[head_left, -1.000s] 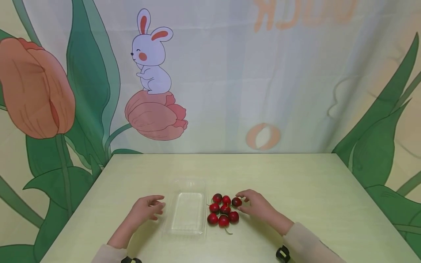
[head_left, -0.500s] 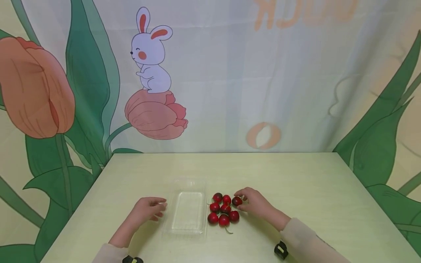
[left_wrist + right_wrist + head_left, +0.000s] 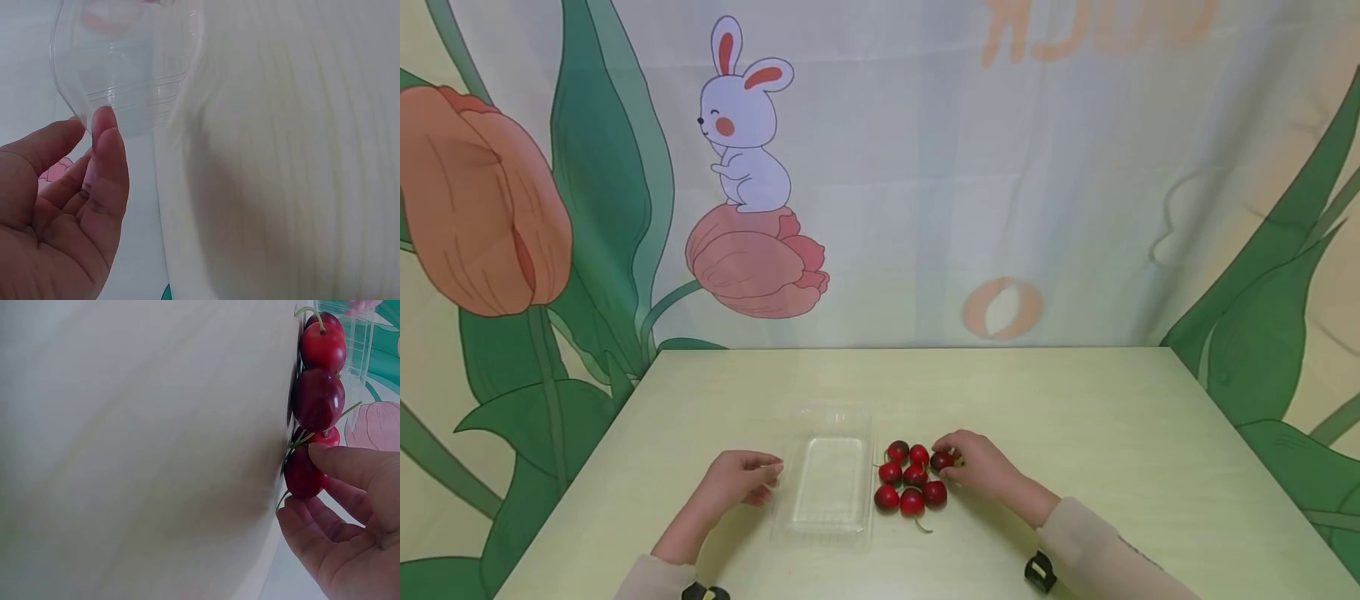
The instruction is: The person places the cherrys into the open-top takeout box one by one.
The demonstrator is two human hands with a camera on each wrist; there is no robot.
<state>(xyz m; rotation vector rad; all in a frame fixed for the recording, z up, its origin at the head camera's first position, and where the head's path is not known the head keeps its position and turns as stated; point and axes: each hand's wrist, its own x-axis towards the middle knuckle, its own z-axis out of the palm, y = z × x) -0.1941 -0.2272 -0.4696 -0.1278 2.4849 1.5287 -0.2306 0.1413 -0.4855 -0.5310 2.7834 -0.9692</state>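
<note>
My right hand [image 3: 981, 467] pinches a dark red cherry [image 3: 303, 474] between thumb and fingers, at the right side of the group; I can't tell whether it is clear of the tabletop [image 3: 1037, 400]. The seven other cherries [image 3: 915, 477] lie bunched between that hand and the clear plastic tray [image 3: 831, 482], close to its right rim. My left hand [image 3: 733, 479], well apart from the right, pinches the tray's left rim between thumb and fingertips.

The cherry is smooth and round, so an uneven squeeze could shoot it out and send it rolling. Its neighbours sit so close that a sideways drag could scatter them, and tangled stems [image 3: 300, 439] might pull one along. The thin tray looks light; a tug from my left hand could slide or tip it.

I see no brand or label on the tray. Faint orange letters [image 3: 1045, 33] on the curtain [image 3: 880, 192] look reversed and cut off at the top; I can't read them surely.
</note>
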